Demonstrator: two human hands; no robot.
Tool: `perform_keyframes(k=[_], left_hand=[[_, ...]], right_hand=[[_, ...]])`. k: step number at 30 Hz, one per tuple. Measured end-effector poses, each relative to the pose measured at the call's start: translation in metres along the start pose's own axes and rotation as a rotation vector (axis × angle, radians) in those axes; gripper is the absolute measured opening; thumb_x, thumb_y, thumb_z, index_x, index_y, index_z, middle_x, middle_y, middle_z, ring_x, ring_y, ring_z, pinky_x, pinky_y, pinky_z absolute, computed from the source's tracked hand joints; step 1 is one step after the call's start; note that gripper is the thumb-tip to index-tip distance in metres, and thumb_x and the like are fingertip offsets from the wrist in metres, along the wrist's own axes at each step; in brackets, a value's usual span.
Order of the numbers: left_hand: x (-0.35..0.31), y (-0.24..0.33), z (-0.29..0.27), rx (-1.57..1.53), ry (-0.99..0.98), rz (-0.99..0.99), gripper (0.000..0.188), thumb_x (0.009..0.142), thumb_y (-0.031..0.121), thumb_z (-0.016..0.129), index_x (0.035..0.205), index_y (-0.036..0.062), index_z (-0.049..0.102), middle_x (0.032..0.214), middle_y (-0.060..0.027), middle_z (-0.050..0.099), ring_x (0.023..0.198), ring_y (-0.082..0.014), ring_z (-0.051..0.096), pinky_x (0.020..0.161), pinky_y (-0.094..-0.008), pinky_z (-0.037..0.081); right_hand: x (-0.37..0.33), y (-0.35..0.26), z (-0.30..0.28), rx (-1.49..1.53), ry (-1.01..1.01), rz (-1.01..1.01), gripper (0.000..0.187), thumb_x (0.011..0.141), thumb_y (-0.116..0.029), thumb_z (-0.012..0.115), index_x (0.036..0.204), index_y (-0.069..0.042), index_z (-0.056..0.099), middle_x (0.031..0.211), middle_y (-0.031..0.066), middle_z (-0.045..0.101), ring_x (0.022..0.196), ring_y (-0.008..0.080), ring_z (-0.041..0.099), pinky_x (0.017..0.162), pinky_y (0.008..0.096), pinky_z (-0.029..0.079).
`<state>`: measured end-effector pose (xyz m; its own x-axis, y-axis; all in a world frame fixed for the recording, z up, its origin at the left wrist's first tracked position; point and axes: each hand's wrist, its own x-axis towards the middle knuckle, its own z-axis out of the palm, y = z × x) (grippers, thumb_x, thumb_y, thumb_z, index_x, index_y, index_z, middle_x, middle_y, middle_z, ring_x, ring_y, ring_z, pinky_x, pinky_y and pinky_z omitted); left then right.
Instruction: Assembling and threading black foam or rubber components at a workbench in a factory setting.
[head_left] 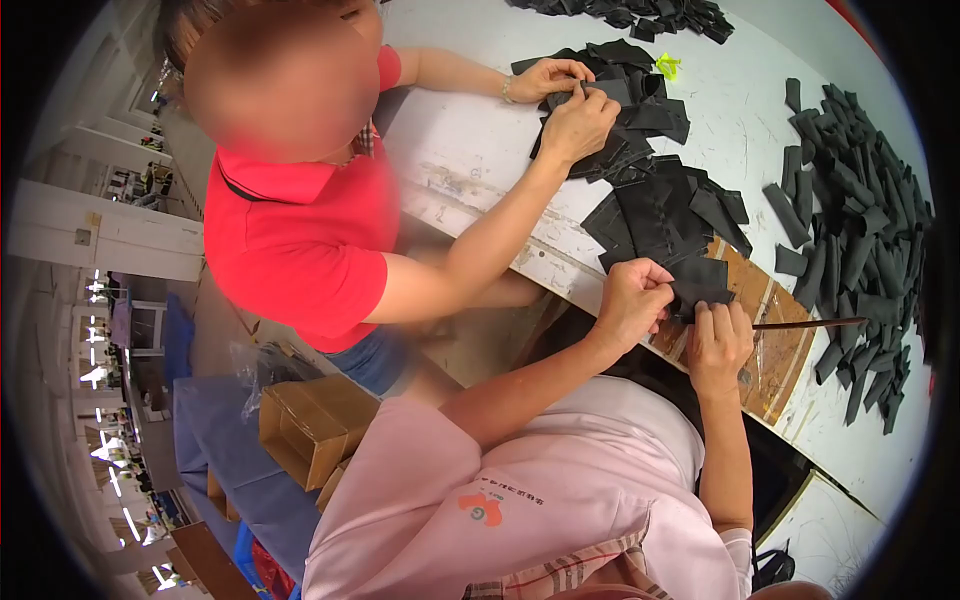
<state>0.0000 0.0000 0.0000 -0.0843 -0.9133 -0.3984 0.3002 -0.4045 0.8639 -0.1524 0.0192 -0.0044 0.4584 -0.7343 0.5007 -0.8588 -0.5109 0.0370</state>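
A flat black fabric piece (700, 283) is between my hands at the table's near edge. My left hand (637, 303) pinches its left side between thumb and fingers. My right hand (720, 342) is closed over its lower right part, fingers bent and knuckles up. A thin dark rod (812, 324) sticks out to the right from beside my right hand; whether I hold it or it lies on the table, I cannot tell. Just beyond my hands lies a loose pile of flat black pieces (660, 215).
Rolled, tube-like black pieces (865, 240) form a large heap on the white table (740, 110) at right. Across to the left, a co-worker in a red shirt (300, 250) handles black pieces (610, 92). A yellow-green scrap (668, 66) lies nearby. Cardboard boxes (315, 425) stand at lower left.
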Motion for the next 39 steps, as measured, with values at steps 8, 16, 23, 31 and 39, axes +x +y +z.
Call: perform_keyframes(k=[8, 16, 23, 31, 39], left_hand=[[-0.015, 0.007, 0.006, 0.300, 0.027, 0.453, 0.003, 0.072, -0.004, 0.055, 0.075, -0.0037, 0.054, 0.064, -0.0031, 0.058, 0.056, -0.0037, 0.052, 0.049, -0.0186, 0.043], [-0.025, 0.014, 0.010, 0.546, -0.039, 0.569, 0.006, 0.070, -0.005, 0.056, 0.074, -0.0032, 0.053, 0.063, -0.0108, 0.059, 0.053, -0.0078, 0.054, 0.046, -0.0240, 0.042], [-0.011, -0.008, 0.011, 0.178, 0.041, 0.452, 0.009, 0.071, -0.006, 0.054, 0.079, -0.0022, 0.054, 0.069, -0.0075, 0.059, 0.060, -0.0102, 0.057, 0.050, -0.0234, 0.045], [-0.013, 0.014, 0.002, -0.196, -0.334, -0.055, 0.022, 0.068, -0.003, 0.056, 0.088, 0.0011, 0.050, 0.068, 0.0002, 0.051, 0.047, -0.0010, 0.039, 0.037, -0.0163, 0.025], [-0.013, 0.011, 0.016, 0.449, 0.102, 0.513, 0.013, 0.068, -0.003, 0.051, 0.081, -0.0040, 0.053, 0.058, -0.0031, 0.055, 0.051, -0.0053, 0.050, 0.045, -0.0208, 0.040]], right_hand=[[0.016, -0.020, -0.036, 0.897, 0.007, 0.505, 0.040, 0.063, -0.024, 0.072, 0.090, 0.001, 0.055, 0.075, 0.0083, 0.049, 0.061, 0.0157, 0.047, 0.054, 0.0245, 0.039], [0.023, -0.025, -0.034, 0.759, 0.138, 0.474, 0.007, 0.071, -0.001, 0.061, 0.076, 0.002, 0.058, 0.064, 0.0091, 0.051, 0.054, 0.0168, 0.049, 0.051, 0.0260, 0.039], [0.018, -0.027, -0.011, 0.641, 0.134, 0.535, 0.008, 0.065, 0.005, 0.056, 0.072, 0.002, 0.055, 0.066, 0.0102, 0.051, 0.052, 0.0181, 0.050, 0.048, 0.0252, 0.039], [0.008, -0.010, -0.014, 1.615, -0.045, 1.078, 0.004, 0.074, 0.001, 0.057, 0.078, 0.000, 0.058, 0.062, -0.0031, 0.050, 0.049, 0.0042, 0.040, 0.045, 0.0158, 0.032], [0.014, -0.016, -0.014, 2.341, -0.028, 1.126, 0.010, 0.079, -0.011, 0.059, 0.077, -0.003, 0.053, 0.062, -0.0024, 0.044, 0.050, 0.0054, 0.034, 0.043, 0.0177, 0.029]])
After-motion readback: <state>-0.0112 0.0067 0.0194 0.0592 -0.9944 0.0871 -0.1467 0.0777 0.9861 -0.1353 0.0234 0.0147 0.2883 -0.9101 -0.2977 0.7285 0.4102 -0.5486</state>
